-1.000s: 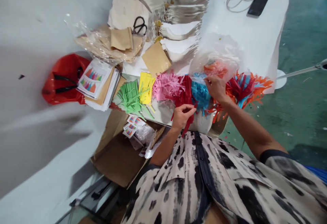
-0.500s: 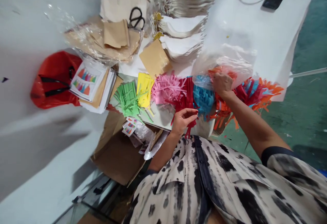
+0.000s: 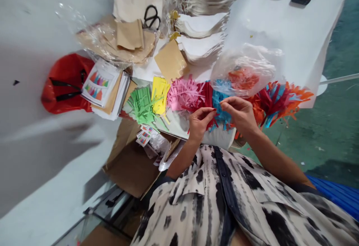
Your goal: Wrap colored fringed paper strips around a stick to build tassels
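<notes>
Bright blue paper fringe and red paper fringe sit right at the person's hands, just in front of the chest, on a cluttered bench. From where I stand, the left hand and right hand are close together, almost meeting over those strips. The fingers of the left hand are pinched on the red paper fringe, and those of the right are pinched near the top of the blue paper fringe, though exactly which strands they hold is too fine to make out. Along the bench runs a row of other fringed bunches: green paper fringe, yellow paper fringe, pink paper fringe and, past the right hand, a big red, blue and orange paper bunch. A clear plastic bag with orange strips inside sits just beyond the hands. Judging by how things lie, plenty of coloured paper is already cut into fringe and set out, yet much remains stacked: white paper pieces and a brown paper square wait behind the row, near black-handled scissors. Printed cards are piled beside a red bag, above an open cardboard box.
</notes>
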Tool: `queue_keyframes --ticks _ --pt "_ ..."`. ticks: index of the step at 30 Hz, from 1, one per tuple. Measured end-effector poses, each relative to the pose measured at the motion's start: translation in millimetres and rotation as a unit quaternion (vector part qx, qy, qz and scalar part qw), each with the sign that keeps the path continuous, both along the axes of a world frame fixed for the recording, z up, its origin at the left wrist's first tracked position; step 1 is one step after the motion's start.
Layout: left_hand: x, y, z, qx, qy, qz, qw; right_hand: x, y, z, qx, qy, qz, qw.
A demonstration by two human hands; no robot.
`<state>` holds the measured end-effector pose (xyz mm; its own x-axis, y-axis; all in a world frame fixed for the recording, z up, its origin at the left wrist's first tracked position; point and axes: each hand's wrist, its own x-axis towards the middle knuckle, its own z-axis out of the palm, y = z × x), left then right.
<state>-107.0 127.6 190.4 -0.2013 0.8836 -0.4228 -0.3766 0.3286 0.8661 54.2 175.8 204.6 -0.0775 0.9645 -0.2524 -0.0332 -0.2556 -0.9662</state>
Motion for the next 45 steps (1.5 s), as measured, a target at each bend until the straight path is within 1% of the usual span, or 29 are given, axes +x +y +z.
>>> queue_keyframes --ticks 1,3,7,11,14,19,21,28,33,36,38,40,43,45 --pt "0.7 -1.2 2.8 0.004 0.000 -0.006 1.000 -3.9 -8.4 6.8 -0.005 0.021 -0.001 1.000" --pt "1.9 -4.5 6.6 0.016 -0.003 -0.013 1.000 -9.2 -18.3 13.1 -0.008 0.041 -0.007 0.999" --pt "2.3 -10.9 11.3 0.034 0.006 -0.022 0.999 -12.5 -24.2 9.4 -0.006 0.038 -0.030 0.999" --pt "1.1 -14.0 16.7 0.054 0.012 -0.022 0.998 -13.9 -29.2 5.8 0.003 0.023 -0.026 0.999" --pt "0.0 -15.4 20.3 0.060 0.015 -0.022 0.998 -15.3 -31.7 8.3 0.000 0.026 -0.029 0.999" --pt "-2.9 -17.2 25.7 0.056 0.060 -0.043 0.996 -16.8 -32.5 14.7 -0.004 0.026 -0.022 0.999" --pt "-3.8 -17.3 27.2 0.054 0.064 -0.047 0.995 -17.2 -33.5 15.1 -0.002 0.022 -0.020 1.000" --pt "-0.9 -17.1 28.4 0.078 0.077 -0.041 0.993 -16.0 -39.8 7.3 0.017 0.011 -0.016 1.000" --pt "1.4 -17.8 28.3 0.077 0.100 -0.052 0.991 -14.5 -41.4 5.0 0.030 0.025 -0.035 0.999" --pt "-0.2 -16.6 25.0 0.048 0.050 -0.059 0.996 -13.0 -41.1 7.3 0.018 0.033 -0.032 0.999" --pt "-1.9 -15.3 22.9 0.030 -0.003 -0.060 0.998 -11.7 -41.1 8.4 -0.008 0.035 -0.028 0.999" --pt "-2.9 -14.3 22.1 0.031 -0.030 -0.075 0.996 -10.4 -41.1 7.5 -0.032 0.042 -0.038 0.998" --pt "-0.7 -13.8 22.8 0.039 -0.012 -0.096 0.995 -8.6 -40.9 3.0 -0.030 0.044 -0.068 0.996" --pt "2.9 -13.7 23.5 0.042 0.007 -0.088 0.995 -7.7 -41.4 -0.2 -0.012 0.040 -0.075 0.996"
